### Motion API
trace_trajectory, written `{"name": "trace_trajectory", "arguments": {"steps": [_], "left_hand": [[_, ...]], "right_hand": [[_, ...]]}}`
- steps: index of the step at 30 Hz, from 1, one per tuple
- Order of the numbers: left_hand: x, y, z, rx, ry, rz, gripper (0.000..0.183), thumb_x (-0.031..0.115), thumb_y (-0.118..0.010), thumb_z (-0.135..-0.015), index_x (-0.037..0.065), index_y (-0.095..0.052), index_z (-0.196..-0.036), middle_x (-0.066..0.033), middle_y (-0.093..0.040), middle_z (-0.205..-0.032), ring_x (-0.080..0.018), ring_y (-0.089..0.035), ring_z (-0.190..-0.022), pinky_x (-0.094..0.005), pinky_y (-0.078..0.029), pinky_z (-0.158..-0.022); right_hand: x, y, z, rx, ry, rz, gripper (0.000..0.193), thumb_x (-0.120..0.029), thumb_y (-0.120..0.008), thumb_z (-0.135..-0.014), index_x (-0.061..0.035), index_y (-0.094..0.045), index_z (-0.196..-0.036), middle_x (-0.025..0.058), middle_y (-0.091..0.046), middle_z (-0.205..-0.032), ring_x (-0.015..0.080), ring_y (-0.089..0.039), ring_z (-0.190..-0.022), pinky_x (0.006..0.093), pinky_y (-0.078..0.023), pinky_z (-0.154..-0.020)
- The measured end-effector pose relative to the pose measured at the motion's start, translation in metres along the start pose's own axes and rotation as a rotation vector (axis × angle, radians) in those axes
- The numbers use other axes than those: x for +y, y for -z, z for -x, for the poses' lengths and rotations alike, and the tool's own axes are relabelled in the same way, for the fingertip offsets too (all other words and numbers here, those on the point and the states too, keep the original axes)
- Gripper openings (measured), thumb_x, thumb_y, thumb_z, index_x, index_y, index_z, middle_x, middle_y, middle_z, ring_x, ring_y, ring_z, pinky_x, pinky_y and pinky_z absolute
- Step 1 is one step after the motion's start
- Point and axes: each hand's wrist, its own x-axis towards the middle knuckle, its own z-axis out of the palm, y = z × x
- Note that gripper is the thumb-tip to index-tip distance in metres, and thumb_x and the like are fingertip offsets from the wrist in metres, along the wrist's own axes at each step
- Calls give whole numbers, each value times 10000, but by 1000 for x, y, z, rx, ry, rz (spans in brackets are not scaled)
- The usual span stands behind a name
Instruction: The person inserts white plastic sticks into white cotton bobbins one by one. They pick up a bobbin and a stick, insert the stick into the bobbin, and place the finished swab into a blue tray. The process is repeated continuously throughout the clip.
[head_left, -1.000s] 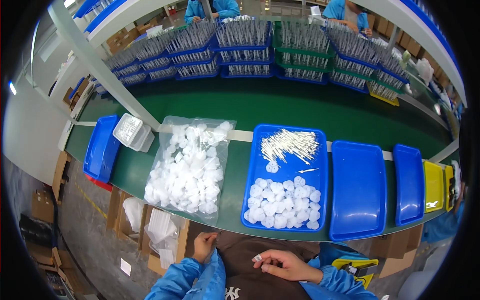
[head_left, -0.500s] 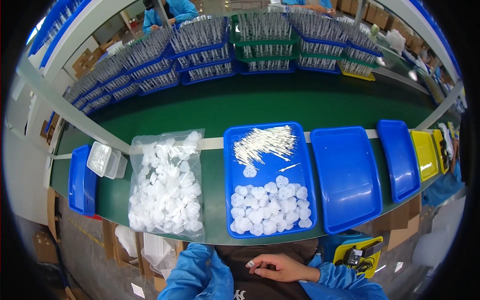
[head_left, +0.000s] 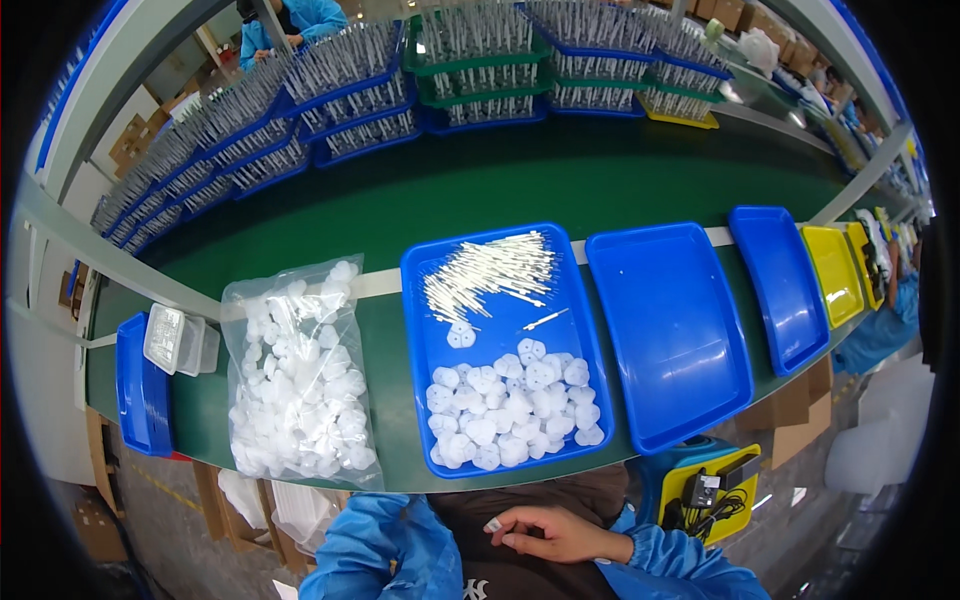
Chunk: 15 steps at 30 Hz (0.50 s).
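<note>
My right hand (head_left: pixel 556 533) rests in front of my dark shirt, below the table edge. Its fingers are loosely bent and apart, with nothing visible between them. A small white patch, perhaps tape, covers one fingertip. Only the blue sleeve (head_left: pixel 375 540) of my left arm shows; that hand is out of sight. On the table ahead, a blue tray (head_left: pixel 415 345) carries a heap of thin white sticks with dark tips (head_left: pixel 490 275) and many translucent white lobed plastic pieces (head_left: pixel 510 410). One such piece (head_left: pixel 461 334) and one stick (head_left: pixel 546 319) lie apart from the heaps.
Left of the tray lies a clear bag (head_left: pixel 300 380) of white pieces, then clear plastic boxes (head_left: pixel 175 340) and stacked blue trays (head_left: pixel 143 390). Bare blue trays (head_left: pixel 670 330) and yellow trays (head_left: pixel 832 275) stand right. Stacked trays of upright clear tubes (head_left: pixel 470 40) line the back; a co-worker (head_left: pixel 290 25) sits beyond.
The whole view has shifted and turned slightly, so the table's things sit further left. My right hand keeps its pose; nothing on the table has been moved.
</note>
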Motion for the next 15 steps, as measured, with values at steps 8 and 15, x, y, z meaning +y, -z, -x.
{"name": "trace_trajectory", "arguments": {"steps": [8, 15], "left_hand": [[2, -5, 25, -3, -24, 4, 125, 184, -829, -939, 85, -856, -1011, -134, -779, -968, -291, -762, -891, -408, -606, -784], [11, -6, 16, 20, -25, -10, 126, 183, -829, -936, 85, -855, -1012, -133, -779, -966, -293, -761, -886, -410, -606, -783]], "right_hand": [[9, -5, -3, -36, 6, -49, 331, -212, -678, -1117, -98, -679, -1428, 38, -819, -1181, 123, -750, -988, 287, -561, -839], [5, -10, -7, -73, -6, 53, 329, -217, -686, -1112, -100, -676, -1419, 40, -818, -1186, 132, -750, -1009, 286, -554, -842]]}}
